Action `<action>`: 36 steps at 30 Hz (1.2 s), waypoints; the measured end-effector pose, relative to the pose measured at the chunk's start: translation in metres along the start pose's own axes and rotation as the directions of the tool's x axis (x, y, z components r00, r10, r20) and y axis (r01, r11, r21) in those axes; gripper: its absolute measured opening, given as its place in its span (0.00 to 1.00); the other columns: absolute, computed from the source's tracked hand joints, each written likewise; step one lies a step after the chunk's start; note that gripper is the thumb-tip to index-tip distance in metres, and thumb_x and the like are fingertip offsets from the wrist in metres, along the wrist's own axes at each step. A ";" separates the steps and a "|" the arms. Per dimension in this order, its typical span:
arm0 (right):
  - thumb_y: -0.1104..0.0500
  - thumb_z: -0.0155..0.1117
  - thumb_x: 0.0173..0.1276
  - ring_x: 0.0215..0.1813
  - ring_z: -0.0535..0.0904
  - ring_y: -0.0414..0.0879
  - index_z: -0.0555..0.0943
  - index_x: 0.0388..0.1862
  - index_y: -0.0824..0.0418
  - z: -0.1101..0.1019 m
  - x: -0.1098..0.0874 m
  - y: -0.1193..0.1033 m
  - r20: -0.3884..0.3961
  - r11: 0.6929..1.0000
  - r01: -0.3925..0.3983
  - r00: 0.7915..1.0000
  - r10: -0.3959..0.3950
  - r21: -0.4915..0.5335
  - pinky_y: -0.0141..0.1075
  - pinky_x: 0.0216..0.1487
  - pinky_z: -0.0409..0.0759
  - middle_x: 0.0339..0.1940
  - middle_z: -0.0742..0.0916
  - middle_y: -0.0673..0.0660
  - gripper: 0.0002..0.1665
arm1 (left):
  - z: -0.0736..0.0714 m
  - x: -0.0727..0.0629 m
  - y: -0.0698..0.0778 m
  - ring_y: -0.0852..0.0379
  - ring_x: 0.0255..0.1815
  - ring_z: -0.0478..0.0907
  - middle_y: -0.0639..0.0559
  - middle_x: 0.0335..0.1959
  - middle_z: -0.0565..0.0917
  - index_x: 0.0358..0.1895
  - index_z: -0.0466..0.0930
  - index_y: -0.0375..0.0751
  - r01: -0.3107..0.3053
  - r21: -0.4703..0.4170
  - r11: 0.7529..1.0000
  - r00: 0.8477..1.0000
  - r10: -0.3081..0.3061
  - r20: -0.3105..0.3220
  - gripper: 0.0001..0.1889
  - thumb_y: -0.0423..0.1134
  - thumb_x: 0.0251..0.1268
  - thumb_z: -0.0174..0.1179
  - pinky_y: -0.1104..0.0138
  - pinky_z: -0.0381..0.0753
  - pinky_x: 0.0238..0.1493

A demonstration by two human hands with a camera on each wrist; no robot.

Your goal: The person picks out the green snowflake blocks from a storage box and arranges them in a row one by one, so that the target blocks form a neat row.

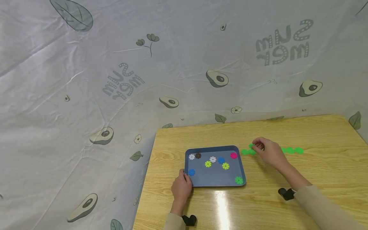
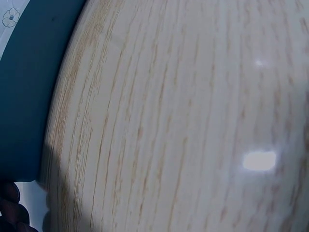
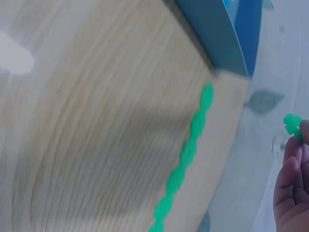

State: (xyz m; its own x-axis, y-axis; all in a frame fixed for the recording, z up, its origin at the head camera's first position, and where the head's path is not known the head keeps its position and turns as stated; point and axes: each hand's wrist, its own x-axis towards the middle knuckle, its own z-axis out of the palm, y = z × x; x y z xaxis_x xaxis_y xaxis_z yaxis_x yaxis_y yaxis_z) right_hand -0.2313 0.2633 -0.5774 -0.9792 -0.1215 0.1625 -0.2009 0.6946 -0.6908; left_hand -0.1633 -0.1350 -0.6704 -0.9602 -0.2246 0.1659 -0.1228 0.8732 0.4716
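Observation:
My left hand [image 1: 181,187] grips the left side of a grey-blue tray [image 1: 214,180] near its front corner. In the left wrist view only dark fingertips [image 2: 12,210] show beside the tray's outer wall [image 2: 34,92]. To the tray's right, my right hand [image 1: 268,154] pinches a green notched plastic disc [image 3: 292,123] between thumb and fingers. That hand hovers over a row of green discs [image 3: 176,179] lying on the table, and hides the row's middle in the head view.
Inside the tray lie several notched discs, among them a pink disc [image 1: 233,155], a brown disc [image 1: 198,155] and a green disc [image 1: 239,180]. The wooden table [image 1: 325,137] meets a printed cloth [image 1: 184,57] behind it.

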 end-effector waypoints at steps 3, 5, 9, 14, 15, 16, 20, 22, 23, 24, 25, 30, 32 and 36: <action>0.55 0.65 0.78 0.39 0.82 0.51 0.82 0.52 0.64 -0.015 -0.002 0.016 -0.038 0.999 -0.036 0.999 0.036 0.012 0.37 0.35 0.76 0.39 0.86 0.56 0.14 | 0.000 0.000 0.000 0.51 0.14 0.74 0.49 0.21 0.82 0.51 0.83 0.42 -0.001 0.002 1.000 1.000 0.001 -0.001 0.09 0.39 0.75 0.58 0.57 0.66 0.14; 0.53 0.64 0.79 0.40 0.82 0.51 0.82 0.53 0.65 -0.024 -0.004 0.026 -0.063 0.998 -0.062 0.996 0.064 0.027 0.33 0.35 0.77 0.40 0.87 0.58 0.16 | 0.000 0.001 -0.001 0.51 0.14 0.74 0.49 0.21 0.82 0.51 0.83 0.41 -0.002 0.002 1.000 1.000 0.002 -0.002 0.09 0.39 0.74 0.58 0.57 0.66 0.13; 0.50 0.62 0.79 0.41 0.81 0.41 0.81 0.57 0.67 -0.041 -0.009 0.050 -0.085 0.989 -0.134 0.987 0.139 0.062 0.28 0.34 0.76 0.44 0.87 0.63 0.21 | 0.001 0.002 -0.002 0.51 0.14 0.75 0.48 0.21 0.83 0.51 0.83 0.42 0.000 0.007 1.000 1.000 0.000 -0.003 0.09 0.39 0.74 0.58 0.57 0.66 0.14; 0.46 0.59 0.80 0.37 0.72 0.22 0.78 0.62 0.69 -0.060 -0.019 0.083 -0.095 0.968 -0.230 0.966 0.240 0.101 0.26 0.33 0.74 0.46 0.85 0.61 0.28 | 0.001 0.002 -0.003 0.51 0.15 0.76 0.48 0.22 0.83 0.52 0.83 0.42 0.006 0.005 1.000 1.000 -0.006 0.003 0.10 0.39 0.74 0.58 0.57 0.67 0.14; 0.46 0.58 0.81 0.36 0.71 0.21 0.77 0.63 0.69 -0.064 -0.021 0.089 -0.095 0.962 -0.249 0.961 0.260 0.112 0.26 0.33 0.74 0.46 0.85 0.58 0.28 | 0.001 0.002 -0.003 0.51 0.15 0.76 0.48 0.22 0.83 0.52 0.83 0.42 0.007 0.005 1.000 1.000 -0.007 0.004 0.10 0.39 0.74 0.58 0.57 0.67 0.14; 0.46 0.58 0.81 0.36 0.71 0.20 0.77 0.63 0.70 -0.068 -0.024 0.095 -0.096 0.957 -0.264 0.956 0.276 0.122 0.26 0.32 0.74 0.45 0.84 0.56 0.29 | 0.001 0.002 -0.003 0.51 0.15 0.76 0.48 0.22 0.83 0.52 0.83 0.42 0.009 0.006 1.000 1.000 -0.009 0.004 0.10 0.39 0.74 0.58 0.57 0.67 0.14; 0.45 0.58 0.80 0.35 0.69 0.19 0.76 0.64 0.72 -0.082 -0.033 0.119 -0.106 0.933 -0.335 0.931 0.349 0.129 0.26 0.32 0.74 0.41 0.81 0.42 0.31 | 0.000 0.002 -0.002 0.52 0.15 0.75 0.49 0.21 0.82 0.51 0.83 0.43 0.017 0.004 1.000 1.000 -0.017 0.004 0.10 0.39 0.74 0.58 0.57 0.67 0.14; 0.44 0.57 0.80 0.34 0.68 0.20 0.75 0.65 0.72 -0.087 -0.037 0.130 -0.104 0.920 -0.377 0.916 0.388 0.109 0.29 0.32 0.73 0.41 0.81 0.44 0.33 | 0.001 0.002 -0.002 0.52 0.15 0.75 0.49 0.21 0.82 0.51 0.83 0.43 0.020 0.004 1.000 1.000 -0.020 0.005 0.09 0.39 0.74 0.58 0.57 0.66 0.14; 0.44 0.56 0.80 0.34 0.67 0.20 0.75 0.65 0.72 -0.090 -0.039 0.136 -0.103 0.911 -0.400 0.906 0.410 0.100 0.30 0.33 0.73 0.40 0.81 0.43 0.33 | 0.001 0.002 -0.001 0.52 0.15 0.75 0.49 0.21 0.82 0.51 0.83 0.43 0.020 0.002 1.000 1.000 -0.020 0.005 0.09 0.39 0.74 0.58 0.57 0.66 0.14; 0.44 0.56 0.80 0.33 0.67 0.21 0.75 0.65 0.73 -0.091 -0.041 0.141 -0.102 0.903 -0.418 0.899 0.427 0.093 0.32 0.33 0.73 0.40 0.82 0.46 0.34 | 0.001 0.002 -0.001 0.51 0.15 0.75 0.49 0.21 0.82 0.51 0.83 0.43 0.019 0.001 1.000 1.000 -0.019 0.005 0.09 0.39 0.74 0.58 0.57 0.66 0.14; 0.44 0.55 0.80 0.33 0.67 0.22 0.74 0.65 0.73 -0.093 -0.043 0.145 -0.102 0.898 -0.431 0.893 0.438 0.086 0.34 0.34 0.72 0.41 0.83 0.50 0.34 | 0.001 0.001 -0.001 0.51 0.15 0.75 0.48 0.21 0.82 0.51 0.83 0.42 0.017 0.002 1.000 1.000 -0.017 0.005 0.09 0.39 0.74 0.58 0.56 0.66 0.14; 0.47 0.55 0.81 0.38 0.76 0.42 0.75 0.62 0.77 -0.092 -0.050 0.162 -0.102 0.889 -0.455 0.883 0.458 0.052 0.40 0.36 0.70 0.48 0.83 0.73 0.32 | 0.002 0.001 0.000 0.50 0.14 0.75 0.48 0.21 0.82 0.51 0.83 0.42 0.008 0.008 1.000 1.000 -0.008 -0.002 0.09 0.38 0.74 0.58 0.56 0.66 0.14; 0.48 0.55 0.81 0.41 0.77 0.54 0.75 0.61 0.78 -0.090 -0.052 0.167 -0.106 0.883 -0.468 0.877 0.470 0.043 0.43 0.38 0.69 0.49 0.81 0.77 0.32 | 0.002 0.000 0.000 0.51 0.14 0.74 0.48 0.21 0.82 0.51 0.83 0.42 0.005 0.007 1.000 1.000 -0.005 -0.003 0.09 0.38 0.74 0.58 0.56 0.66 0.14; 0.49 0.54 0.81 0.45 0.76 0.66 0.74 0.61 0.78 -0.086 -0.054 0.172 -0.100 0.863 -0.504 0.857 0.505 0.043 0.48 0.41 0.67 0.50 0.81 0.78 0.31 | 0.002 -0.001 -0.001 0.53 0.14 0.73 0.49 0.20 0.81 0.51 0.83 0.41 -0.005 -0.001 1.000 1.000 0.005 0.003 0.09 0.38 0.75 0.58 0.58 0.66 0.14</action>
State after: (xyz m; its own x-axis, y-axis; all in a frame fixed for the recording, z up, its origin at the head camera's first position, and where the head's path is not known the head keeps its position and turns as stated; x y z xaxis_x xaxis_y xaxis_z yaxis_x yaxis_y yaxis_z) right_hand -0.2109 0.4506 -0.6442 -0.9379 0.3177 -0.1395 0.3187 0.6298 -0.7083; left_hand -0.1625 -0.1352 -0.6731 -0.9616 -0.2188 0.1654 -0.1177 0.8738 0.4718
